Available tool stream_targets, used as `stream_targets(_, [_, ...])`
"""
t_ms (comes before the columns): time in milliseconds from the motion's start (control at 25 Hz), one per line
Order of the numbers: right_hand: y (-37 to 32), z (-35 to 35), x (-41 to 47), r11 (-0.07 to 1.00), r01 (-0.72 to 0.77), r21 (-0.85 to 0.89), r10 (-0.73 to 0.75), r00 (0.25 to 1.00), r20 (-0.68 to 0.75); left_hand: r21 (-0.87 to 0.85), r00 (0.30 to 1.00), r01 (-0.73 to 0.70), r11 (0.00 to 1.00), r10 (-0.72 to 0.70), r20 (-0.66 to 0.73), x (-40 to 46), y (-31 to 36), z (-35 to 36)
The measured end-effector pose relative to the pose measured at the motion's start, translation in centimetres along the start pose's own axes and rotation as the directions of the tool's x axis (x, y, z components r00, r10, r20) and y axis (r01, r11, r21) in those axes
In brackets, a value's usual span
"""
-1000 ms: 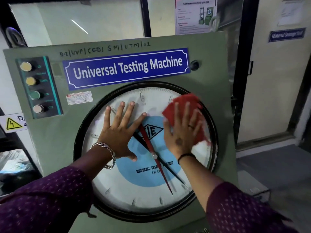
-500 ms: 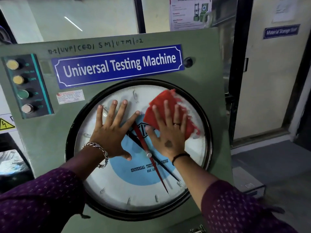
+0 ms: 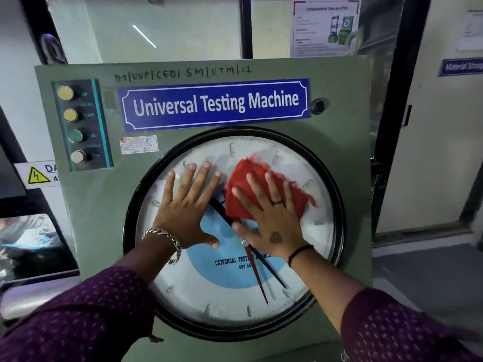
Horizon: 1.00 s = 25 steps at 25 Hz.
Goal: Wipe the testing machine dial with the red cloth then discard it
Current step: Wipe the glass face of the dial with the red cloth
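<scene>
The round dial (image 3: 224, 291) of the green testing machine (image 3: 99, 215) has a white face, a blue centre, a black rim and a red and a black needle. My right hand (image 3: 269, 220) lies flat with fingers spread, pressing the red cloth (image 3: 243, 178) against the glass in the upper middle of the dial. The cloth sticks out above and to the right of my fingers. Left of it, my left hand (image 3: 187, 205) rests flat on the glass with fingers apart, holding nothing.
A blue "Universal Testing Machine" sign (image 3: 214, 104) sits above the dial. A button panel (image 3: 78, 125) is at the machine's upper left, an electrical warning label (image 3: 36, 175) further left. A door (image 3: 428, 152) and grey floor (image 3: 428, 267) lie to the right.
My right hand has slid the red cloth leftward across the upper dial, from near the right rim toward the middle. My left hand has stayed flat in place.
</scene>
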State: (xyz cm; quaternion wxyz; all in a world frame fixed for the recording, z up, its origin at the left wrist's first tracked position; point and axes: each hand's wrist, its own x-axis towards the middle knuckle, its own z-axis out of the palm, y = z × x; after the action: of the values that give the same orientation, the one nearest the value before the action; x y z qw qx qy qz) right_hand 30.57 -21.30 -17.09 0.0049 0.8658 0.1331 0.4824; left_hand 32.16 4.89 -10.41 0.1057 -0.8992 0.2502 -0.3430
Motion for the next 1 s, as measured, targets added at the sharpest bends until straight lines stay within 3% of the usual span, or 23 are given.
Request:
stream_targets(80, [1.8,-0.1,-3.1,0.998,0.063,-0.013,-0.063,0.997,0.038,-0.070,0.997,0.071,0.995,-0.071,0.002,-1.8,0.0,0.8])
stream_targets(240, [2.1,-0.7,1.3,0.991,-0.130,-0.017,0.130,0.992,-0.001,-0.121,0.987,0.161,0.979,-0.158,0.037,-3.4,0.4,2.0])
stream_targets(360, [-0.2,-0.3,3.9,1.000,0.007,-0.028,-0.007,1.000,-0.003,-0.126,0.983,0.183,0.975,-0.181,0.030,-3.5,0.6,2.2])
stream_targets(480, [1.3,-0.5,0.1,0.993,0.109,-0.053,-0.107,0.993,0.047,-0.152,0.977,0.213,0.965,-0.210,0.036,-4.2,0.8,2.4])
stream_targets(680, [1.0,-1.4,2.7,0.994,-0.109,-0.014,0.109,0.993,0.041,-0.144,0.973,0.231,0.962,-0.232,0.008,-4.7,1.1,2.8])
stream_targets(800, [-1.8,-0.6,4.7,0.998,0.059,0.003,-0.059,0.998,0.032,-0.144,0.973,0.223,0.964,-0.228,-0.023,-4.9,0.9,3.1])
stream_targets(920, [-0.8,-0.1,-0.2,0.970,0.242,-0.012,-0.239,0.965,0.109,-0.142,0.973,0.217,0.966,-0.226,-0.048,-5.2,0.9,3.4])
stream_targets(1000, [1.4,-0.6,-1.9,0.983,0.179,-0.038,-0.173,0.976,0.133,-0.130,0.973,0.217,0.967,-0.225,-0.051,-5.2,0.9,3.5])
